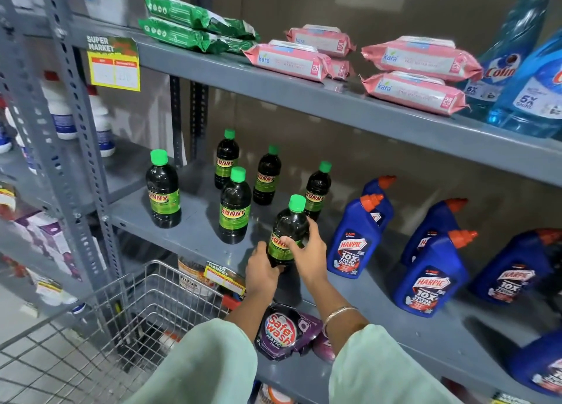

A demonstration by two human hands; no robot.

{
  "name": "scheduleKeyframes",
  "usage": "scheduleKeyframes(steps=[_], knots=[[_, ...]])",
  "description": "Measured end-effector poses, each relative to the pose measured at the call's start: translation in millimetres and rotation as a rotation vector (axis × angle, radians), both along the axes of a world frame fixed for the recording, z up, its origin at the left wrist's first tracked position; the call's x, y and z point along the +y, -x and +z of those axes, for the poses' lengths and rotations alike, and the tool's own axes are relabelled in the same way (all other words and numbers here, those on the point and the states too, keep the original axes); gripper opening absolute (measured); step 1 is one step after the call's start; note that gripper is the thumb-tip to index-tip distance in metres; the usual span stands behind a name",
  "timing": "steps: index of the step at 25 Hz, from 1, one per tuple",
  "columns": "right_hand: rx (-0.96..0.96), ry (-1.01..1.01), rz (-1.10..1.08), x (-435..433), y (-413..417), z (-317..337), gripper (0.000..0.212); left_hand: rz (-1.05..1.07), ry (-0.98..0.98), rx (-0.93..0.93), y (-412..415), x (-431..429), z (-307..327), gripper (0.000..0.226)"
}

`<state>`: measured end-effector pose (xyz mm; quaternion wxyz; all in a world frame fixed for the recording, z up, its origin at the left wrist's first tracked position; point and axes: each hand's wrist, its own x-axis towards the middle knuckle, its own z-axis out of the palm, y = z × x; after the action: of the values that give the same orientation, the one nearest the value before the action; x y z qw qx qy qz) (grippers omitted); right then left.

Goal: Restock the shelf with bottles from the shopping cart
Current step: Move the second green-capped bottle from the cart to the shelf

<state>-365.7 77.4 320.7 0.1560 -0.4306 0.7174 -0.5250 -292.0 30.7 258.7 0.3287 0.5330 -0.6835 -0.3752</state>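
Observation:
A dark Sunny bottle with a green cap stands near the front edge of the grey middle shelf. My left hand grips its base and my right hand wraps its label from the right. Several more Sunny bottles stand upright behind and to the left on the same shelf. The wire shopping cart sits at the lower left below the shelf; what I can see of its inside shows no bottles.
Blue Harpic bottles crowd the shelf just right of my hands. The upper shelf holds green packets, pink Kara wipes and blue Colin bottles. A Safewash pouch lies on the shelf below. A grey upright post stands at left.

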Motion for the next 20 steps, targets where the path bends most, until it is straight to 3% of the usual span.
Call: scheduleKeyframes(steps=[7, 9, 11, 15, 20], knots=[[-0.059, -0.023, 0.0, 11.6, 0.5, -12.0, 0.07, -0.07, 0.015, -0.001, 0.5, 6.7, 0.0, 0.051], [-0.101, -0.047, 0.016, 16.5, -5.4, -19.2, 0.069, -0.098, 0.077, -0.08, -11.0, 4.9, -2.5, 0.065], [-0.132, -0.045, 0.002, 17.9, -11.5, -33.5, 0.068, -0.051, 0.166, -0.16, -31.6, -2.5, -9.3, 0.063], [-0.138, -0.03, -0.107, 7.2, -26.3, -52.1, 0.074, 0.149, 0.135, -0.005, -66.1, -33.6, -8.0, 0.039], [-0.171, -0.018, -0.249, -10.6, -32.0, -57.4, 0.073, 0.184, -0.001, 0.148, -49.5, -81.2, 15.5, 0.071]])
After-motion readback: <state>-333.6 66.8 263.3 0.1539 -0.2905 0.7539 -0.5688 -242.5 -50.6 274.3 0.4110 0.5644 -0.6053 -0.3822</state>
